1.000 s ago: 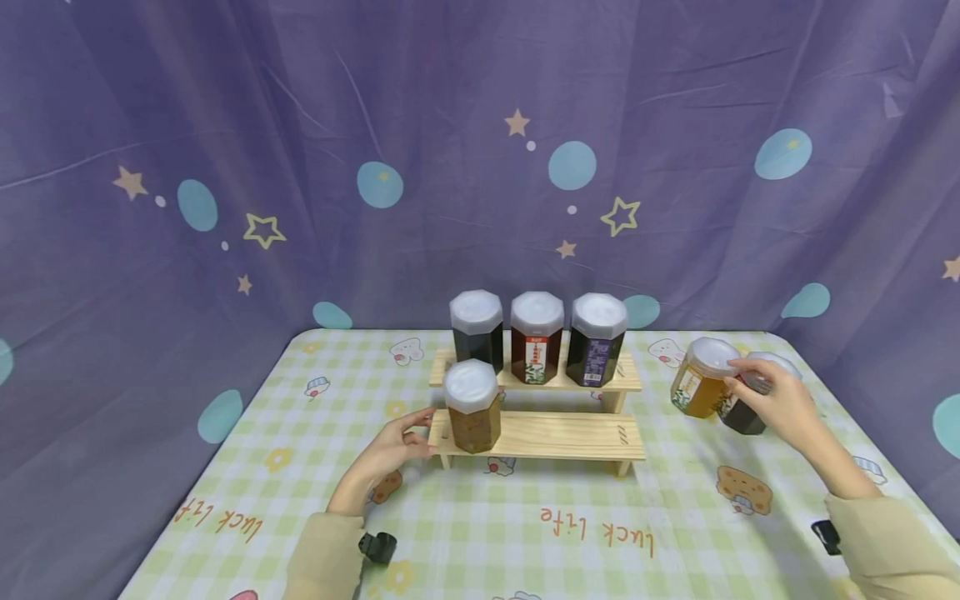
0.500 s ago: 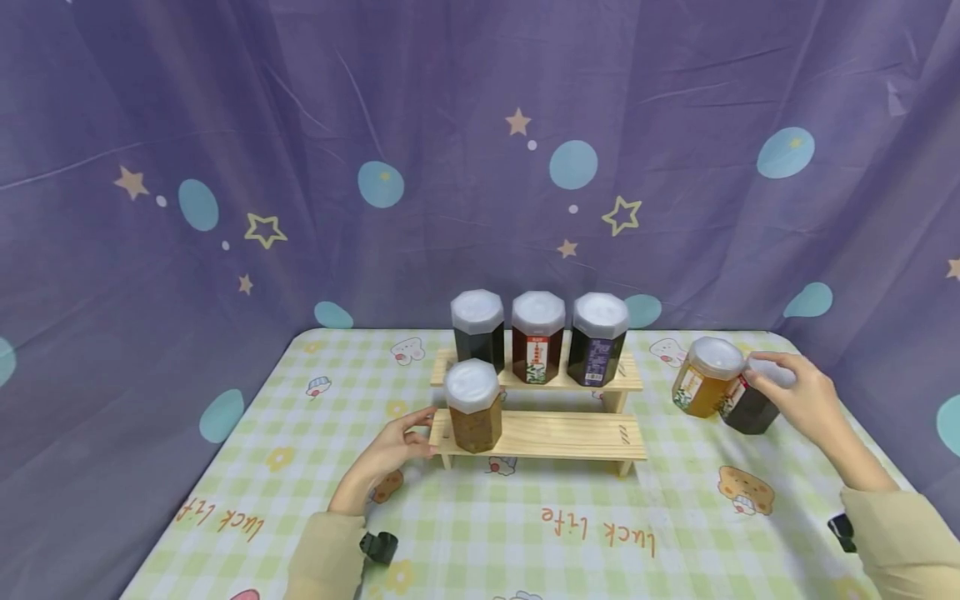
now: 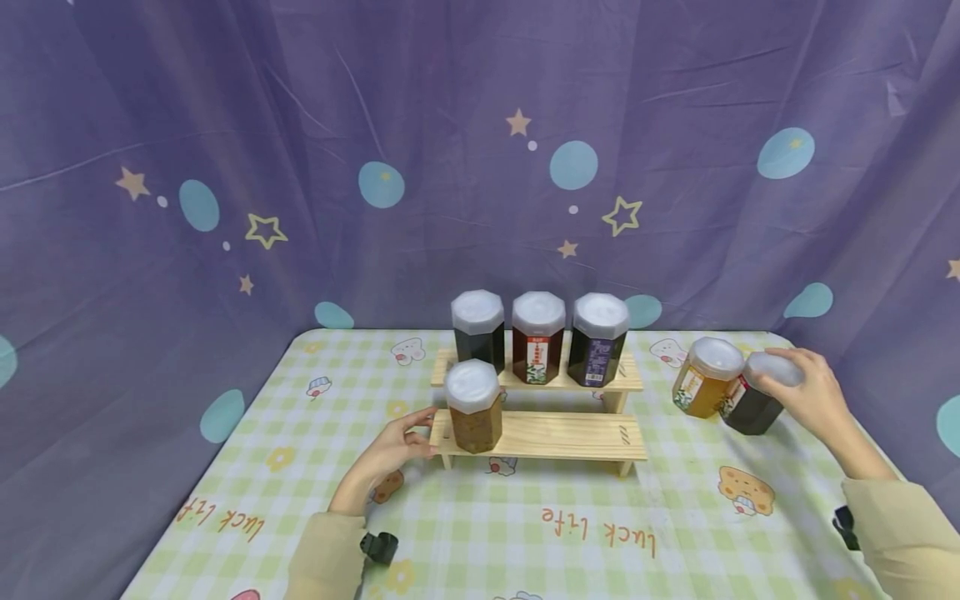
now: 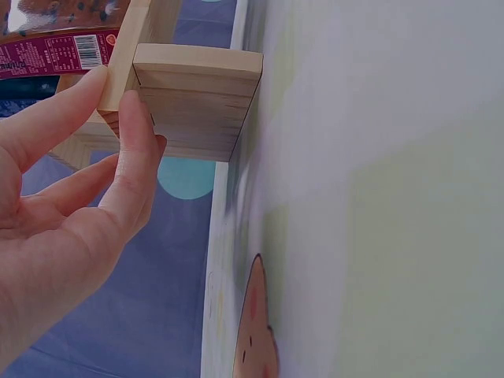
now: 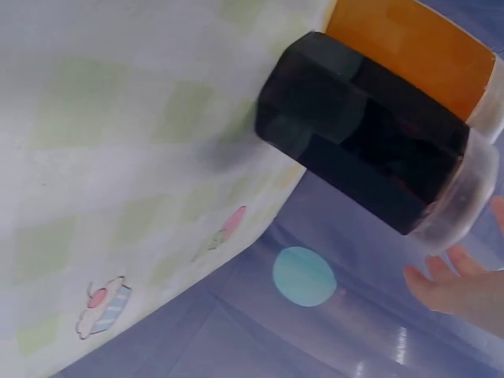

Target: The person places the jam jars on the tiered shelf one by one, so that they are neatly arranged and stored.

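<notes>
My left hand [image 3: 390, 447] pinches the left end of the lower tier of a two-step wooden shelf [image 3: 562, 435]. In the left wrist view, thumb and index finger lie on opposite faces of the board [image 4: 122, 71]. My right hand [image 3: 813, 396] is spread around the white lid of a dark jar [image 3: 750, 408] at the table's right. The right wrist view shows its fingertips [image 5: 421, 283] just off the lid of that dark jar [image 5: 362, 130]. Against the dark jar stands an amber jar [image 3: 697, 392]. A brown jar [image 3: 476, 421] sits on the lower tier's left end.
Three dark jars line the upper tier: one at left [image 3: 480, 342], a reddish one with a red-and-white label [image 3: 537, 350], and one with a purple label [image 3: 597, 350]. A checked cloth [image 3: 585, 500] covers the table. A purple curtain [image 3: 465, 233] hangs behind.
My right hand has moved right, from between the amber and dark jars to around the dark jar's lid. The left hand and the shelf stay put.
</notes>
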The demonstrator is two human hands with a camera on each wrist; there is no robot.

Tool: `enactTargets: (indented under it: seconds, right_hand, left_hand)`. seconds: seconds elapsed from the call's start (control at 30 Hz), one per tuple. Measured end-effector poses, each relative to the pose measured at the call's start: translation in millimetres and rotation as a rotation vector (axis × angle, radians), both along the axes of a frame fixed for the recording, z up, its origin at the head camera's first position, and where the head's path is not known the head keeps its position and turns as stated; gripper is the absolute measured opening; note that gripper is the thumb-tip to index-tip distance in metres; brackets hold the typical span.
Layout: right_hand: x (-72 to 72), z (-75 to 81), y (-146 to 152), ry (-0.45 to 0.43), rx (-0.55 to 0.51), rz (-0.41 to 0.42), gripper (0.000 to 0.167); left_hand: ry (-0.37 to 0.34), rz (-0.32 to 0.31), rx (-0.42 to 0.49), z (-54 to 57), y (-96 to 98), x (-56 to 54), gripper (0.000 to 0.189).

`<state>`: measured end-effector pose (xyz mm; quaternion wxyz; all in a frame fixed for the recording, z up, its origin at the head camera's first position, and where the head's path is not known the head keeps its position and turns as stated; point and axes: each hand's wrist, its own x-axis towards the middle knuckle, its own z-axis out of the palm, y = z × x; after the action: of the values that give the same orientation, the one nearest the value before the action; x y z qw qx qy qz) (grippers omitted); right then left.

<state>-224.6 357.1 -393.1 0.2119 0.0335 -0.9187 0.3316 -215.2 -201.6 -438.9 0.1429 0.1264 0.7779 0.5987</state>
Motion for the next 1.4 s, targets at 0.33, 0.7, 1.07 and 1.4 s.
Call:
enactTargets:
  seconds: [0.33,0.7,1.07,1.4]
  right_hand:
    - [-4.0,-13.0,9,-0.037,-0.030,-0.028,0.053]
    - [-5.1,-21.1,12,-0.051,-0.077,-0.034,0.061]
    - [-3.4,-30.6,14,0.008,-0.084,-0.038,0.062]
    - [-5.4,-37.7,10,-0.038,-0.124,-0.057,0.073]
  left_hand:
    - [-0.004,-0.006,0.013,-0.9,-0.1,0.1,0.066]
    - [-0.003,-0.010,0.015,-0.5,-0.2,0.5,0.066]
    - [-0.004,-0.009,0.014,-0.3,0.0,0.3,0.066]
    - [-0.004,-0.010,0.015,-1.1,-0.2,-0.2,0.067]
